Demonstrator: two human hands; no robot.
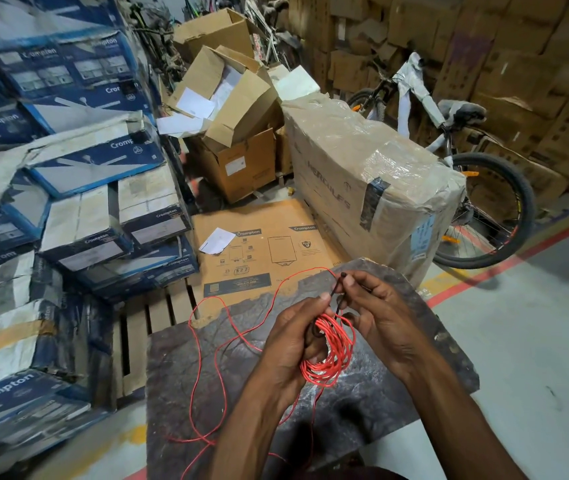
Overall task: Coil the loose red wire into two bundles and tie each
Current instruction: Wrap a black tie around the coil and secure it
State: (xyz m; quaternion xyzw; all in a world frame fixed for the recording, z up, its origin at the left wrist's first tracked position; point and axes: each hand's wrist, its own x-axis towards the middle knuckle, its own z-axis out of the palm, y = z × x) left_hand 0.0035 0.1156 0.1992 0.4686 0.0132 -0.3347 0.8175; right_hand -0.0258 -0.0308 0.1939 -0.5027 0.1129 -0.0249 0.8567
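dark mottled stone makes up the slab [206, 375] under the work, its far edge ragged. blue-and-white fan boxes [68, 188] are stacked at the left beside a wooden pallet [151, 317], a flat brown carton [269, 244] lies just past the slab, and a plastic-wrapped carton [373, 181] stands at the right with a bicycle [477, 188] behind it. nothing lies between the hands and the wire. the left hand [290, 344] is curled around a coil of red wire [329, 351], held above the slab with its long axis running from near-left to far-right. the right hand [376, 317] pinches a thin black tie [338, 292] between thumb and fingers, the tie slanting up and away from the coil's top. the loose red wire [206, 341] trails in wide loops across the slab to the left and off its near edge.
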